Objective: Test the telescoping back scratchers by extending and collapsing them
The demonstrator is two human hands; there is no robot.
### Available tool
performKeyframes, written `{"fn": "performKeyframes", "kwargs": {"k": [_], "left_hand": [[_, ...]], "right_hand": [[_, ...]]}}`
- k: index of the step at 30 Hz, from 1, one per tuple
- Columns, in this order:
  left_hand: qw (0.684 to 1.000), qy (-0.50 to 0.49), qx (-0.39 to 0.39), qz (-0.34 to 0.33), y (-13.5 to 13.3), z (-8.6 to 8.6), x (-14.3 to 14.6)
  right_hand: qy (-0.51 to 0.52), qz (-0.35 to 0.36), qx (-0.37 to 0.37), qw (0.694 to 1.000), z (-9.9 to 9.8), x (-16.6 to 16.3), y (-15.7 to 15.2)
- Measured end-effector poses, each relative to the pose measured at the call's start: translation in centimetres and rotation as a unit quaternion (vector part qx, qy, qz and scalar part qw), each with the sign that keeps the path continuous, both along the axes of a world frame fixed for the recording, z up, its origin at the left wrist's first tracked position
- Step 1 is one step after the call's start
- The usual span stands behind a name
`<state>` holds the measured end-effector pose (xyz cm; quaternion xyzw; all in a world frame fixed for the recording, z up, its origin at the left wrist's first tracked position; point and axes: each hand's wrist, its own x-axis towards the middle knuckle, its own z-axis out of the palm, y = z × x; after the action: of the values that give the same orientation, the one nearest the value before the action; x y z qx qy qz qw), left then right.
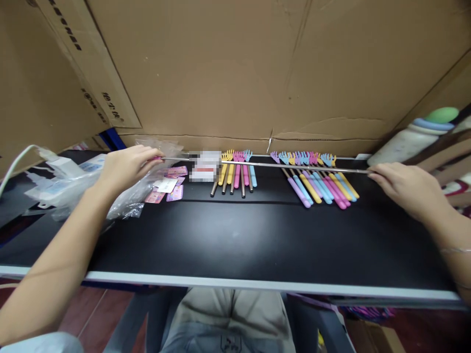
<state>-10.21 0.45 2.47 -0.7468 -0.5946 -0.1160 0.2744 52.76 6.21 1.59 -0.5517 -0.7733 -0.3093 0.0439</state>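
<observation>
A long thin metal telescopic rod [312, 167], apparently a stretched-out back scratcher, runs level from one hand to the other above the table. My left hand [125, 164] is closed round its left end, where a bit of pink shows; the rest of that end is hidden. The fingers of my right hand [408, 189] close on the right end, which they cover. Behind and below the rod lie two groups of small back scratchers with coloured claws: a left group [235, 175] and a right group with pastel handles [324, 189].
Clear plastic bags [128, 198] and pink printed cards [175, 192] lie on the black table [235, 245] at left. A white power strip with a cable [66, 169] is beside them. Cardboard walls [235, 73] rise behind. A white bottle [408, 142] leans at right.
</observation>
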Motion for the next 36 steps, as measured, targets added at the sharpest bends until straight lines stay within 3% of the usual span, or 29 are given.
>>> {"fn": "performKeyframes", "kwargs": {"k": [7,15,18,25,29,36], "left_hand": [[0.998,0.030,0.022,-0.060,0.0,-0.2,1.0],[0.993,0.104,0.042,-0.045,0.1,-0.2,1.7],[0.990,0.087,0.051,-0.097,0.6,-0.7,3.6],[0.972,0.085,0.084,-0.202,-0.2,-1.0,11.5],[0.973,0.068,0.097,-0.199,-1.1,-0.2,13.5],[0.964,0.065,0.064,-0.248,-2.2,0.1,17.1]], "right_hand": [[-0.025,-0.046,-0.025,0.998,0.8,-1.2,-0.8],[-0.031,-0.005,-0.028,0.999,0.9,-2.6,-1.0],[-0.008,0.033,-0.003,0.999,0.8,-5.7,-1.4],[0.019,0.207,0.026,0.978,1.4,-16.8,-3.5],[0.044,0.216,0.045,0.974,1.7,-19.5,-4.4],[0.066,0.259,0.011,0.963,1.0,-23.3,-6.3]]}}
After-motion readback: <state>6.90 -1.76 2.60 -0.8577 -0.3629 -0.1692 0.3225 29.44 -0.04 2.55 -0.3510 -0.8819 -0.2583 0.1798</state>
